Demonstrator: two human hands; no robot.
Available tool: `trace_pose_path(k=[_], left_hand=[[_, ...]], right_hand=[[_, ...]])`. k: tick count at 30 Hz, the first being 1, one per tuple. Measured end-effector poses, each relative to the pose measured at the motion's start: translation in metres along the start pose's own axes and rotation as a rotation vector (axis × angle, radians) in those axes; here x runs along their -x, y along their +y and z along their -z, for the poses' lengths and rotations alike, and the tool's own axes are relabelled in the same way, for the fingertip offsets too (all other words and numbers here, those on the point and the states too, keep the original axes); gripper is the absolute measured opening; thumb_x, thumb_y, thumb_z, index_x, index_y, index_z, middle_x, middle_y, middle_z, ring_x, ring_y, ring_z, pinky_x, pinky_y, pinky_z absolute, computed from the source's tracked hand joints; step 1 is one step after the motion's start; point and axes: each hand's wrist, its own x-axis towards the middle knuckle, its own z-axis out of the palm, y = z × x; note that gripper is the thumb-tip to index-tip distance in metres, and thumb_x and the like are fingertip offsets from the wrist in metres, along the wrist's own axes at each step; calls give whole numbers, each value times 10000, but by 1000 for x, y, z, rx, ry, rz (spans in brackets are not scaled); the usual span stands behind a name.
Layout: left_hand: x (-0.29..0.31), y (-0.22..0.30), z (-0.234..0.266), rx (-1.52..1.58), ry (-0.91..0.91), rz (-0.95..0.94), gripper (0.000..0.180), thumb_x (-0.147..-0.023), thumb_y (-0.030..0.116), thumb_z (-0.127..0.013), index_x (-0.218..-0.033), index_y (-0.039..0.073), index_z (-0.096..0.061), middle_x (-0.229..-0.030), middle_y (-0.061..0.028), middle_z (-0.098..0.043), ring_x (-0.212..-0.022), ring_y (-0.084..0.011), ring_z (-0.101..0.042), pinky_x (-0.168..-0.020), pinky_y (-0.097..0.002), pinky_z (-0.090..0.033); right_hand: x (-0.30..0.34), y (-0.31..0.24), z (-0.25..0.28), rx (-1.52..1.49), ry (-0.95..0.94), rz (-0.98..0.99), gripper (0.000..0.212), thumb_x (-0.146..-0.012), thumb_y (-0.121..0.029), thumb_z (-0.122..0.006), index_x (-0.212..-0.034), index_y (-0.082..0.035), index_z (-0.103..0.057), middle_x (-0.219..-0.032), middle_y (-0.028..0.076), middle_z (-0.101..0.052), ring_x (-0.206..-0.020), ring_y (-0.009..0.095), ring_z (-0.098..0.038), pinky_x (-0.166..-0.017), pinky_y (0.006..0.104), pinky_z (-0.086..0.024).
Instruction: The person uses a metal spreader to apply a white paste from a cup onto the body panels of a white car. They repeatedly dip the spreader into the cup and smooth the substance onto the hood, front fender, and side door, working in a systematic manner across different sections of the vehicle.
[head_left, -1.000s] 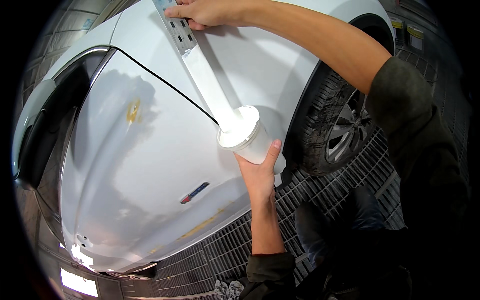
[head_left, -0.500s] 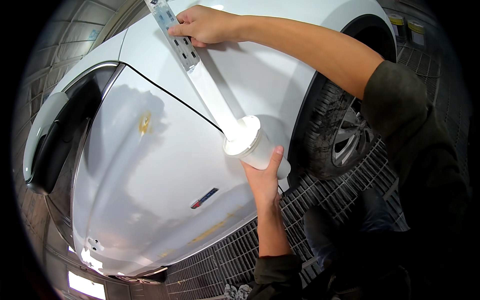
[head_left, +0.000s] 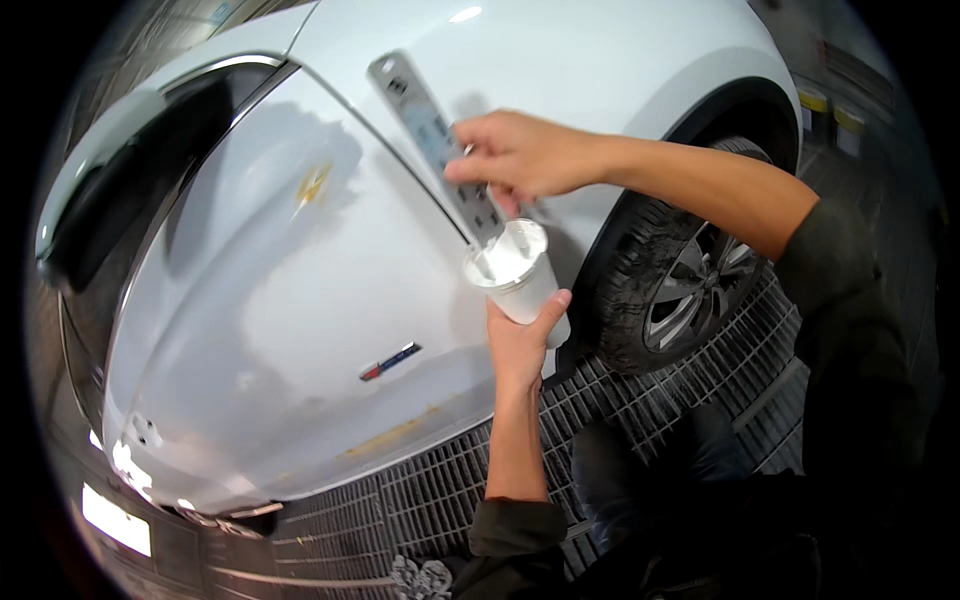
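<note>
My left hand (head_left: 518, 345) is wrapped round a white plastic cup (head_left: 527, 295), tilted a little, with white paint in it. My right hand (head_left: 530, 155) pinches a flat metal mixing stick (head_left: 432, 130) with slots and holes, and its lower end is down inside the cup. The stick leans up and to the left; its end in the paint is hidden. Behind the cup stands a white car door (head_left: 370, 260) with grey patches and a yellowish spot (head_left: 313, 184). The stick and right hand are slightly blurred.
To the right are the car's wheel (head_left: 690, 280) and black wheel arch. A side mirror (head_left: 110, 170) juts out at the left. Metal grating (head_left: 400, 520) forms the floor, with a crumpled grey thing (head_left: 420, 577) on it. Cans (head_left: 848, 130) stand at the far right.
My right hand has come down and to the right, lowering the mixing stick, whose white-coated part was drawn out above the cup, back into it. My view has shifted a little.
</note>
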Motion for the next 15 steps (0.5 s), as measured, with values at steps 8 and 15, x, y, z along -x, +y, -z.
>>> trace_pose_path(k=[8,15], left_hand=[[24,-33,-5,-104,129,-80,813,-642,281,-899,-1269,-11,-469,-1155,-136,-590,-1095,-230,-562,-956,-385,-450],[28,-20,-3,71,30,-88,721,-656,221,-860,-1230,15,-476,-1110,-147,-613,-1046,-265,-589,-941,-374,-439]], right_hand=[[16,-3,-1,-34,-26,37,312,-812,-151,-740,-1042,-40,-562,-790,23,-613,-639,82,-565,-586,233,-472],[8,-1,4,36,39,94,281,-897,-177,-662,-1119,-19,-597,-805,-8,-610,-705,50,-548,-585,196,-422]])
